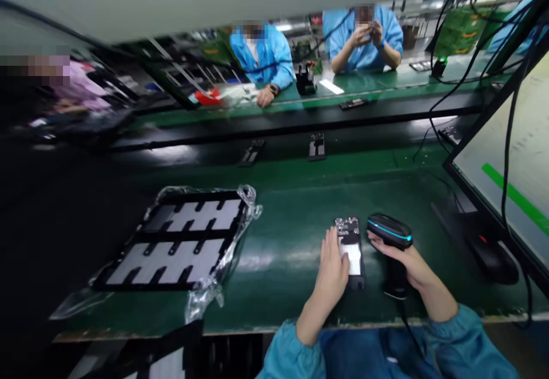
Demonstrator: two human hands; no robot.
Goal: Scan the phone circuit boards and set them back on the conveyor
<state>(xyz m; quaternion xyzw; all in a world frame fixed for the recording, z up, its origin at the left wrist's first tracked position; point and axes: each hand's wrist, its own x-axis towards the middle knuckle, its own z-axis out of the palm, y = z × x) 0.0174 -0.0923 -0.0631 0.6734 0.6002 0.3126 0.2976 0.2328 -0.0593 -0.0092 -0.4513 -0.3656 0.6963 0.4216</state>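
My right hand (414,262) is wrapped around the grip of a black barcode scanner (390,231) with a lit blue strip. The scanner's head is just right of an opened phone (355,262) lying on the green bench. Bare circuit parts show at the phone's far end, and a white panel covers its middle. Against the phone's left side rests my left hand (331,267), fingers stretched out along the edge and thumb over the white panel. Left of my hands lies a black tray (171,236) holding several grey flat pieces, with clear plastic wrap around its edges.
At the right stand a monitor (510,139) and a black mouse (491,259), with cables hanging nearby. Two more opened phones, one of them this phone (317,147), lie on the dark strip beyond the bench. Across it, co-workers in blue (268,53) sit at another green bench.
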